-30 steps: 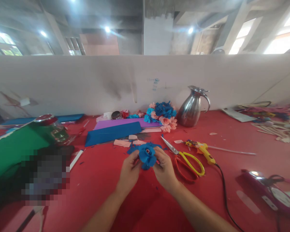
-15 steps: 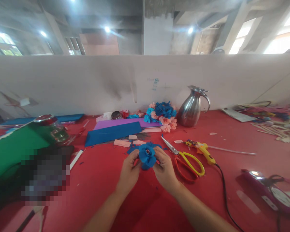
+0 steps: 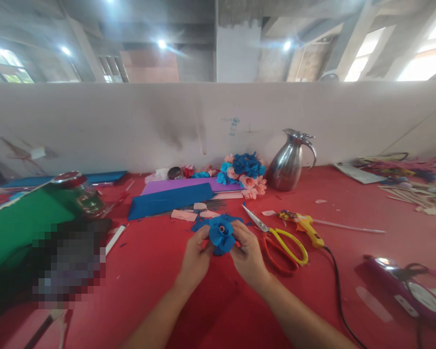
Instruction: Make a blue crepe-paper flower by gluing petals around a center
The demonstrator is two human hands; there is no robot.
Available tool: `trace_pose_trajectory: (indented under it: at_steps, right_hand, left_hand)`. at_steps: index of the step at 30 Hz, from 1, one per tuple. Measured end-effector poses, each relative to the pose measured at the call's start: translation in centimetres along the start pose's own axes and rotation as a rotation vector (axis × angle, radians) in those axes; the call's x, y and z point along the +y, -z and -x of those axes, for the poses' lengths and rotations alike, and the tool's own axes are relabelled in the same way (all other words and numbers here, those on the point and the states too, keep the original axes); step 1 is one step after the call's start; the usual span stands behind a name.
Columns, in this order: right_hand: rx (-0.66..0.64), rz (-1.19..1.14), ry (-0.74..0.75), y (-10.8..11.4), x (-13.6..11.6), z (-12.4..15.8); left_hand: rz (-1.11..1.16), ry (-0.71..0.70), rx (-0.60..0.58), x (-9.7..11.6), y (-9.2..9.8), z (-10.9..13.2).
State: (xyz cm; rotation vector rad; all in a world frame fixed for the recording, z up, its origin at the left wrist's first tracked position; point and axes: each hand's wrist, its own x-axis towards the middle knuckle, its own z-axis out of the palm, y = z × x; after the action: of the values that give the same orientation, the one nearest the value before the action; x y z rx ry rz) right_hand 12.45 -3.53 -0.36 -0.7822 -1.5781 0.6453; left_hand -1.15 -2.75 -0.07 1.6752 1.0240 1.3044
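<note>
A blue paper flower with an open, dark-ringed centre is held between my two hands, above the red table. My left hand pinches its petals from the left side. On the other side, the fingers of my right hand close on its right petals. Behind the flower lie blue paper pieces, partly hidden by it. Scissors with one red and one yellow handle rest just right of my right hand, blades apart. Beyond them is a yellow glue gun with a black cord.
A bunch of blue and pink paper flowers sits at the back beside a steel jug. Blue paper overlaps purple paper. At left are a glass jar and green paper; a purple device lies at right.
</note>
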Motion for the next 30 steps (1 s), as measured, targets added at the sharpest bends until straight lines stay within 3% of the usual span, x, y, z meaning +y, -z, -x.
trace_pose_trajectory:
  at_steps: [10,15,22,30]
  right_hand:
    - [-0.049,0.034,0.073,0.2,-0.7,0.1]
    - [-0.066,0.049,0.139,0.2,-1.0,0.2]
    - [-0.089,0.080,0.230,0.3,-0.6,0.4]
    - [-0.088,0.103,0.213,0.4,-0.7,0.6]
  left_hand:
    - [-0.024,-0.047,0.026,0.5,0.1,0.3]
    - [-0.101,-0.215,0.052,0.7,0.3,0.5]
    - [-0.305,-0.476,0.097,-1.0,0.9,0.8]
    - [-0.399,-0.451,0.100,-0.2,1.3,0.8]
